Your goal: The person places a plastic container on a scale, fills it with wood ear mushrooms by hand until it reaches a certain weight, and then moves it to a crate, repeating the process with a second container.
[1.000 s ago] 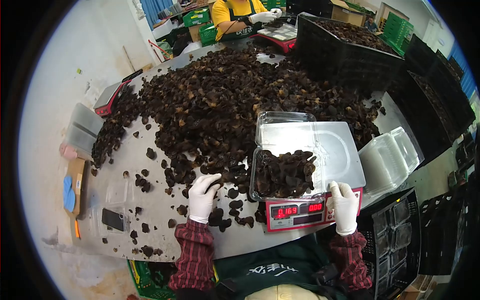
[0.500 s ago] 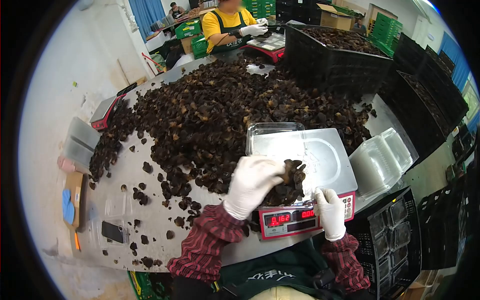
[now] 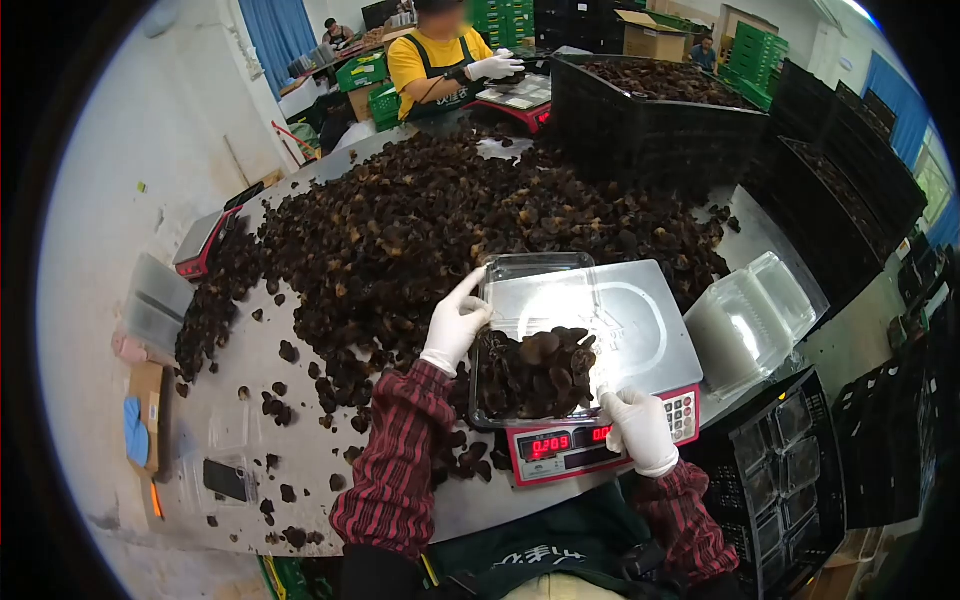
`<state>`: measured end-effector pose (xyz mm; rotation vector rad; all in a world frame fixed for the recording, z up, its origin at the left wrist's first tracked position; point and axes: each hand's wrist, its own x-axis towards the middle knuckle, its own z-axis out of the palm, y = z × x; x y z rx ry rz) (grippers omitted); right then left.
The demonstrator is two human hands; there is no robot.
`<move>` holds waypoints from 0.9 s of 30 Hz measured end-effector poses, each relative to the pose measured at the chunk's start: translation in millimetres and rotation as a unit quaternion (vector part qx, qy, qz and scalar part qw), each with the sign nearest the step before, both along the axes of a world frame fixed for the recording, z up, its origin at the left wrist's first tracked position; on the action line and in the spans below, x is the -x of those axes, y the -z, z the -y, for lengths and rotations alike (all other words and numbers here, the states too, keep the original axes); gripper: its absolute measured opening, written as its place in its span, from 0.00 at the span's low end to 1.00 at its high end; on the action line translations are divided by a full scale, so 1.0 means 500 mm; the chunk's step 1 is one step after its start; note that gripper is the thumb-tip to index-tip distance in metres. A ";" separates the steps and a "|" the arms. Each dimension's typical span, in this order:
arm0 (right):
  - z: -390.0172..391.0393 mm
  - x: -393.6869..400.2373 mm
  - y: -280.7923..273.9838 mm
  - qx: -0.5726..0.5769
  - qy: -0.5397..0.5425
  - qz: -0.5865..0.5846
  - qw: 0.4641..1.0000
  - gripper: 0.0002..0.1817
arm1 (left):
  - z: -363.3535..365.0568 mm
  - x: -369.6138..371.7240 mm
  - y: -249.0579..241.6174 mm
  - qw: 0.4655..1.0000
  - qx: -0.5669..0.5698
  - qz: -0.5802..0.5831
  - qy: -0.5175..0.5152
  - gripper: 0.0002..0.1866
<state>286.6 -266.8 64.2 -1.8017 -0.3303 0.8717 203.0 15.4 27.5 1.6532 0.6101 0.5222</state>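
A clear plastic box (image 3: 535,262) with its hinged lid folded back lies on the flat pan of a red digital scale (image 3: 550,447). Dark brown wood ear mushrooms (image 3: 540,370) fill the box's near half. My left hand (image 3: 458,325), white-gloved, grips the box's left edge near the lid, index finger stretched along it. At the box's near right corner, my right hand (image 3: 642,430), gloved too, pinches the rim with fingers closed, in front of part of the scale's display. The red digits at left appear to read 0.209.
A large heap of wood ear mushrooms (image 3: 400,220) covers the metal table. Stacked clear boxes (image 3: 745,325) stand right of the scale. A black crate (image 3: 650,125) and a co-worker (image 3: 430,65) are across the table. A phone (image 3: 225,480) lies at left.
My left hand has left the mushrooms and moved up and left to the box's edge. The box shows more mushrooms, and the reading rose from 0.162. My right hand stays at the corner.
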 end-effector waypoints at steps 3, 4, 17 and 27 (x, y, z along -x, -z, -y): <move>0.006 -0.002 0.015 -0.090 0.014 -0.051 0.995 0.21 | 0.023 0.007 -0.020 0.982 0.083 0.168 -0.022 0.37; 0.008 -0.004 0.018 -0.153 0.026 -0.077 0.985 0.22 | 0.040 0.014 -0.044 0.973 0.124 0.189 -0.051 0.31; 0.023 -0.024 0.009 -0.098 -0.043 -0.124 0.986 0.14 | 0.212 0.208 -0.041 0.971 0.227 0.073 -0.006 0.27; 0.008 -0.007 0.051 -0.079 -0.034 0.132 0.988 0.11 | 0.232 0.186 -0.032 0.962 0.225 0.143 -0.065 0.28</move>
